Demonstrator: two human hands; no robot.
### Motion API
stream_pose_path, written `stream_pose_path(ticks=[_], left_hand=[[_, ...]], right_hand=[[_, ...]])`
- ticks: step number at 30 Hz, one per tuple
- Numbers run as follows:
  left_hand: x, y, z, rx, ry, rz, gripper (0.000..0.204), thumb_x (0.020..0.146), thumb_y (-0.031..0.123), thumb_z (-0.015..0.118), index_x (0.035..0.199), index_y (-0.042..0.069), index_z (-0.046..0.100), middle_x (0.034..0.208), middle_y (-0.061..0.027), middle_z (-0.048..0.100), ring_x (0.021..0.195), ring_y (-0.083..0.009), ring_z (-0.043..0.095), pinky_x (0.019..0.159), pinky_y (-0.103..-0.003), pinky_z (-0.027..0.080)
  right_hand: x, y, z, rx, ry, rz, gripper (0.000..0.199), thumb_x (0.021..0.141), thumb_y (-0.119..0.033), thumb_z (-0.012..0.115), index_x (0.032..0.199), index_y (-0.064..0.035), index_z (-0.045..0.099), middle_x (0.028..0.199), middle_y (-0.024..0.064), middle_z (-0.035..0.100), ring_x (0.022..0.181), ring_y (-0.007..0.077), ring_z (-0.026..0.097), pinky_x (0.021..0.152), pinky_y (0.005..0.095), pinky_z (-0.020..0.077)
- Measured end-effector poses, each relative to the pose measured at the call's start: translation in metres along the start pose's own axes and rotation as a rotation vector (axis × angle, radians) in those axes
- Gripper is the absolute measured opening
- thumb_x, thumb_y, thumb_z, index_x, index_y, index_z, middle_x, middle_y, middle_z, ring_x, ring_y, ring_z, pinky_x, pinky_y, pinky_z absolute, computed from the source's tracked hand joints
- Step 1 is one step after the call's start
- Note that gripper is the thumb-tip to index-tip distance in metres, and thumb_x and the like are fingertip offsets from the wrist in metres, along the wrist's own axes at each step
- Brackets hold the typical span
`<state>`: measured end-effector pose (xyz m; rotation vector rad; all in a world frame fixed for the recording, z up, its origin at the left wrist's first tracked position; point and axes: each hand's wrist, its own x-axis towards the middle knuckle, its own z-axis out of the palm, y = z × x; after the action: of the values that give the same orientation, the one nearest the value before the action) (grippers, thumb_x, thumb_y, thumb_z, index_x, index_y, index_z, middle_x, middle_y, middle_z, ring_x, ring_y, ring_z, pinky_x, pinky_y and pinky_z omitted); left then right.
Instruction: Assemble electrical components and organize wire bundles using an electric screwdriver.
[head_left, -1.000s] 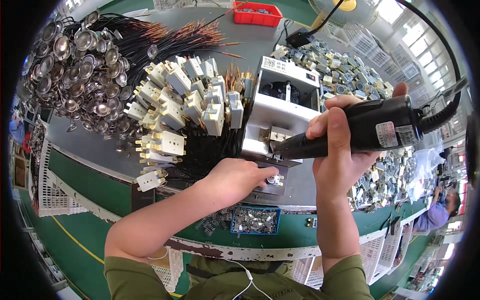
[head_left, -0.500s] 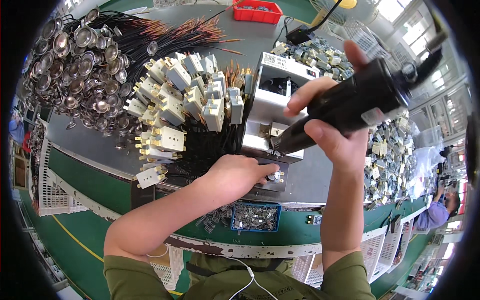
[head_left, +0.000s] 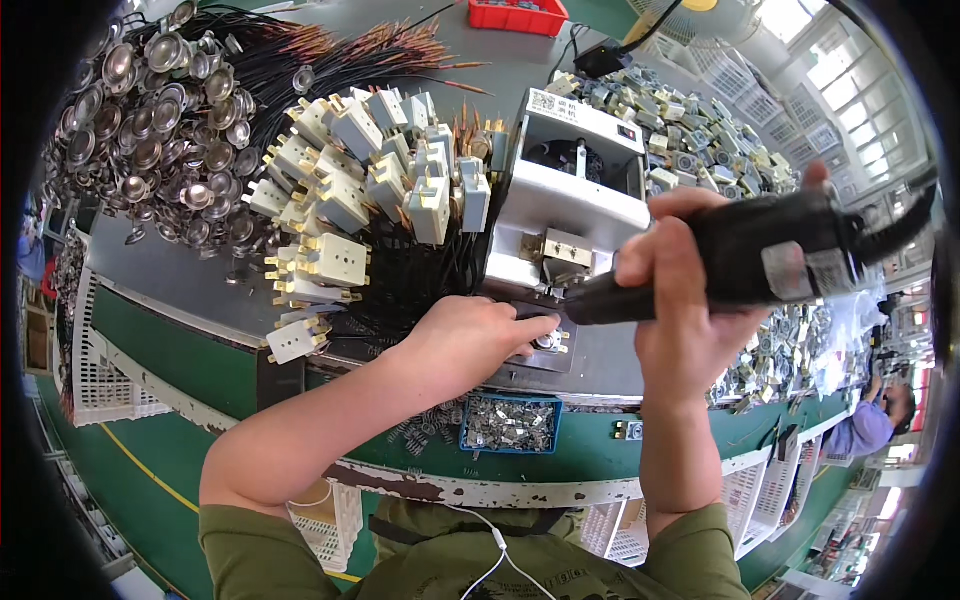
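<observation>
My right hand [head_left: 672,300] is closed around a black electric screwdriver [head_left: 775,245], held nearly level with its tip pointing left. That tip is just in front of the silver screw feeder [head_left: 588,200], by its outlet block. Down in front of the feeder, my left hand [head_left: 475,335] is closed with the index finger stretched over a small round-centred part with metal terminals [head_left: 548,343]. The part sits on a flat metal fixture [head_left: 540,380]; my fingers hide some of it.
To the left stand bundled black wires with white-grey blocks [head_left: 340,260] and a heap of metal discs [head_left: 150,130]. A blue tray [head_left: 510,452] of small metal pieces lies nearest me. More parts [head_left: 700,150] are heaped at right, with a red bin [head_left: 515,17] behind.
The screwdriver has swung from a downward slant to nearly level, its tip shifting slightly right and out from the feeder's block. My left hand stays at the part.
</observation>
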<state>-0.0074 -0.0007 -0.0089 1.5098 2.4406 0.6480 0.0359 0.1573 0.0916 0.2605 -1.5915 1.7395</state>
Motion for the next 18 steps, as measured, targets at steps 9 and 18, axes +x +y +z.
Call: stream_pose_path(ticks=[9,18], left_hand=[[0.006,0.003,-0.008,-0.062,-0.113,-0.066,0.037,0.093,0.017,0.058,0.129,0.021,0.062,0.088,-0.0059,0.072,0.083,-0.0285,0.071,0.07,-0.042,0.056],[0.003,-0.001,-0.001,-0.07,-0.06,-0.053,0.035,0.094,0.031,0.063,0.128,0.024,0.064,0.076,-0.0102,0.065,0.077,-0.0307,0.068,0.063,-0.043,0.052]], right_hand=[[0.009,0.011,-0.004,0.034,0.003,-0.073,0.065,0.091,0.007,0.065,0.144,-0.0005,0.028,0.101,0.0149,0.066,0.067,0.0129,0.063,0.059,0.0243,0.0538],[0.005,0.015,0.001,0.037,-0.015,-0.107,0.072,0.09,0.009,0.065,0.147,-0.0024,0.022,0.1,0.0151,0.066,0.068,0.0138,0.064,0.061,0.0244,0.0537]])
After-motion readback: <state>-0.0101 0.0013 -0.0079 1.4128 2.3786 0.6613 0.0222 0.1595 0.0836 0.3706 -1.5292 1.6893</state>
